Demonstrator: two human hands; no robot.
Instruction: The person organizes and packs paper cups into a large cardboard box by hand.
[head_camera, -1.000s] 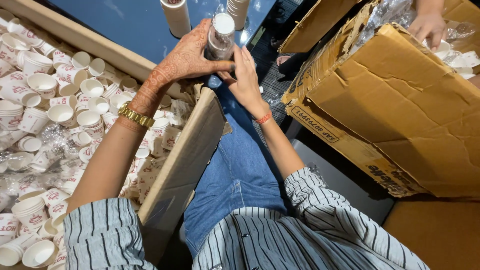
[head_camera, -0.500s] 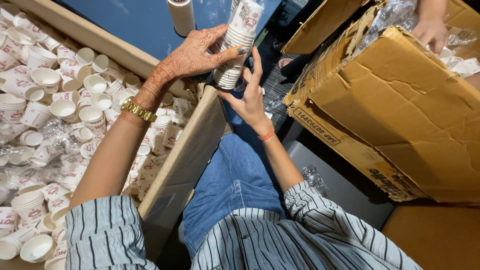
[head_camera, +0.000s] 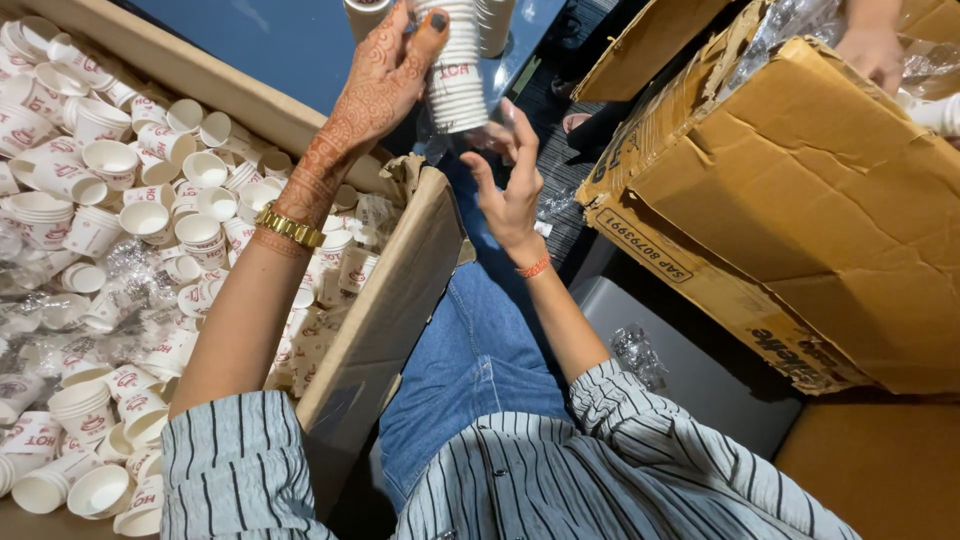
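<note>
Since the earlier frame, the stack of paper cups (head_camera: 458, 70) is sitting higher in the view and the right hand (head_camera: 512, 185) is hanging lower beneath it. The open cardboard box (head_camera: 385, 320) serves as landmark. Inside it, loose white paper cups (head_camera: 150, 220) are lying jumbled among scraps of clear plastic wrap (head_camera: 135, 270), apparently because they are being dropped in unsorted. Just beyond the box's torn corner, the right hand is spreading its fingers, released and gripping nothing, palm turned up under the stack as if to catch or steady it. Above that same corner, the left hand (head_camera: 385, 85) is grasping the stack near its top, thumb on one side and fingers on the other, holding it upright so the nested cups are staying together. Farther beyond the box, a blue desk (head_camera: 290, 45) is carrying further cup stacks (head_camera: 365, 12). To the right of the box, a second, tilted carton (head_camera: 800, 200) is lying open, another person's hand (head_camera: 872, 45) reaching into it.
</note>
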